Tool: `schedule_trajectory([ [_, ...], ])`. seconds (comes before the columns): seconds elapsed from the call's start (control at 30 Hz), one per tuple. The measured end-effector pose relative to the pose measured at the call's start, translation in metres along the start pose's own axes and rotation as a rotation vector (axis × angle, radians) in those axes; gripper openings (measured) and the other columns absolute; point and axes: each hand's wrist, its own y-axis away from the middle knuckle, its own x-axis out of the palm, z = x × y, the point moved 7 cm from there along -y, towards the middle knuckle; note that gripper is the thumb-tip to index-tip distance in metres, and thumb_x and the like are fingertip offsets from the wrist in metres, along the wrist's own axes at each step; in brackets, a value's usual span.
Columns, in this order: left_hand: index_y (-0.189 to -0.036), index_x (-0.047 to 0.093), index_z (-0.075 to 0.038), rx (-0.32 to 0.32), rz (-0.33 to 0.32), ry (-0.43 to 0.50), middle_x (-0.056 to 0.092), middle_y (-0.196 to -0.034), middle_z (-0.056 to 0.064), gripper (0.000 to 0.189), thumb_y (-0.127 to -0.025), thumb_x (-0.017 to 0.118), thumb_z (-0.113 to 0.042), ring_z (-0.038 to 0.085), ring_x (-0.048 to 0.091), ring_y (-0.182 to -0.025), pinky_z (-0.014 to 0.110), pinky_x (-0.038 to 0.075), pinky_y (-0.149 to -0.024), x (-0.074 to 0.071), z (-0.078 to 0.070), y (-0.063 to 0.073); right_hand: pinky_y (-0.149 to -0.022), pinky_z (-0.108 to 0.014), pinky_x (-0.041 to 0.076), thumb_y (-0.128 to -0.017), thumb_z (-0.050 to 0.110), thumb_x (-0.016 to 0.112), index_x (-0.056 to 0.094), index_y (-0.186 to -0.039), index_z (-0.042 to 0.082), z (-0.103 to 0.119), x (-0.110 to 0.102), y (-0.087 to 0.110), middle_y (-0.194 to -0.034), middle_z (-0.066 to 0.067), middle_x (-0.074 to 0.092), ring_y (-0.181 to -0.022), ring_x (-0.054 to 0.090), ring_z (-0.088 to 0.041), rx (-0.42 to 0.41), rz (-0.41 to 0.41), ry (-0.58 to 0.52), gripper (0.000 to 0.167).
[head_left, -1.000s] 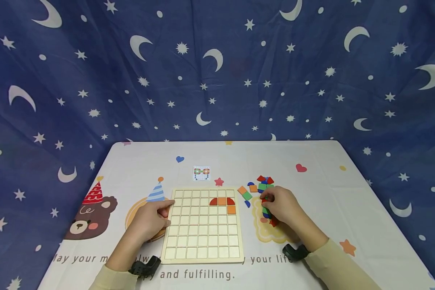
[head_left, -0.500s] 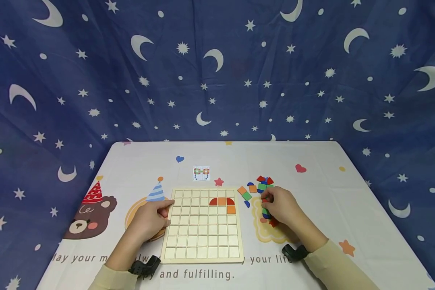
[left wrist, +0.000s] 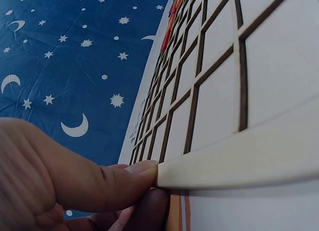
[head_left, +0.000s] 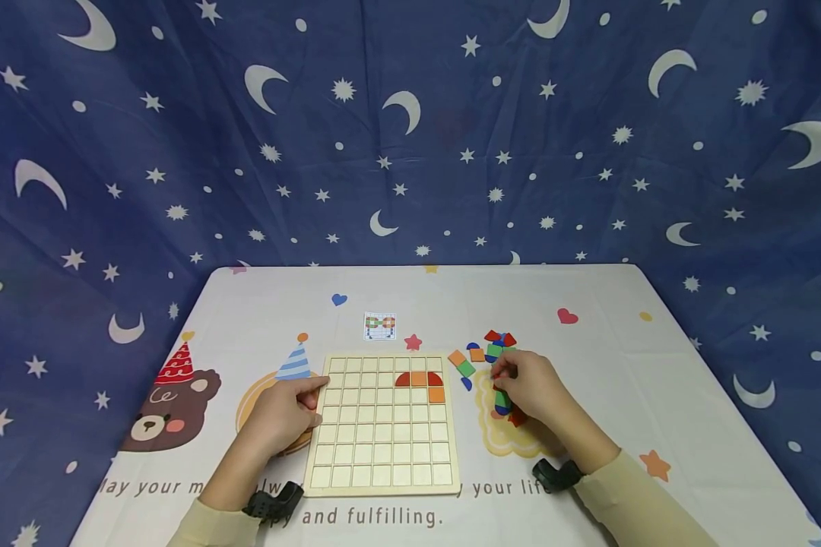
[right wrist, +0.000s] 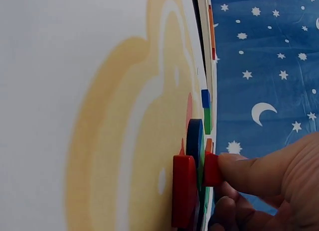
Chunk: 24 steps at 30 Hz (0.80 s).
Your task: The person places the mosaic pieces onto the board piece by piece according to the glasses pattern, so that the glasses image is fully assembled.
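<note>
A pale wooden grid board (head_left: 372, 433) lies flat on the table. My left hand (head_left: 283, 414) rests at its left side, index fingertip and thumb touching the edge. The left wrist view shows the thumb (left wrist: 134, 173) right against the rim. Red and orange tiles sit in the board's upper right cells, among them an orange square (head_left: 437, 395). My right hand (head_left: 535, 386) is over the pile of coloured tiles, pinching a small red tile (right wrist: 213, 169) between thumb and fingers. Close beside it, a blue tile (right wrist: 194, 136) and another red tile (right wrist: 184, 191) stand out.
A small printed pattern card (head_left: 380, 327) lies beyond the board. Loose tiles lie between board and right hand, including a green square (head_left: 466, 368) and a blue half-round (head_left: 467, 384). Red tiles (head_left: 509, 339) lie at the pile's far end. A starry blue curtain (head_left: 410, 152) hangs behind the table.
My right hand stays over the tile pile with only a slight shift of its fingertips. The left hand and the board have not moved.
</note>
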Motion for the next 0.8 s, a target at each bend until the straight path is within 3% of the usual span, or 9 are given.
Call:
schedule_trajectory([
  [0.27, -0.138, 0.075, -0.012, -0.003, -0.007, -0.015, 0.066, -0.088, 0.001, 0.063, -0.078, 0.083, 0.003, 0.015, 0.056, -0.079, 0.029, 0.043, -0.073, 0.001, 0.003, -0.002, -0.075, -0.029, 0.061, -0.098, 0.007, 0.076, 0.08, -0.099, 0.016, 0.009, 0.001, 0.002, -0.099, -0.003, 0.074, -0.092, 0.062, -0.022, 0.052, 0.004, -0.066, 0.01],
  [0.5, -0.139, 0.074, -0.013, -0.002, 0.0, -0.017, 0.066, -0.089, 0.001, 0.063, -0.078, 0.083, 0.002, 0.015, 0.055, -0.079, 0.031, 0.043, -0.074, 0.001, 0.002, -0.002, -0.072, -0.028, 0.057, -0.096, 0.007, 0.078, 0.079, -0.096, 0.015, 0.022, 0.003, 0.005, -0.095, -0.002, 0.075, -0.089, 0.062, -0.021, 0.049, 0.006, -0.098, 0.008],
  [0.7, -0.138, 0.074, -0.011, 0.012, 0.002, -0.015, 0.066, -0.089, 0.001, 0.063, -0.077, 0.084, 0.002, 0.014, 0.055, -0.079, 0.031, 0.043, -0.073, 0.0, 0.001, -0.002, -0.059, -0.031, 0.055, -0.096, 0.01, 0.08, 0.078, -0.096, 0.015, 0.026, 0.013, 0.009, -0.091, -0.003, 0.072, -0.079, 0.063, -0.021, 0.124, 0.055, -0.177, 0.005],
  [0.8, -0.138, 0.074, -0.012, 0.005, 0.002, -0.02, 0.066, -0.089, 0.001, 0.063, -0.077, 0.083, 0.002, 0.015, 0.055, -0.079, 0.031, 0.043, -0.074, 0.0, 0.003, -0.002, -0.061, -0.028, 0.052, -0.094, 0.009, 0.082, 0.078, -0.092, 0.015, 0.03, 0.02, 0.012, -0.085, -0.002, 0.071, -0.077, 0.061, -0.019, 0.093, 0.058, -0.17, 0.008],
])
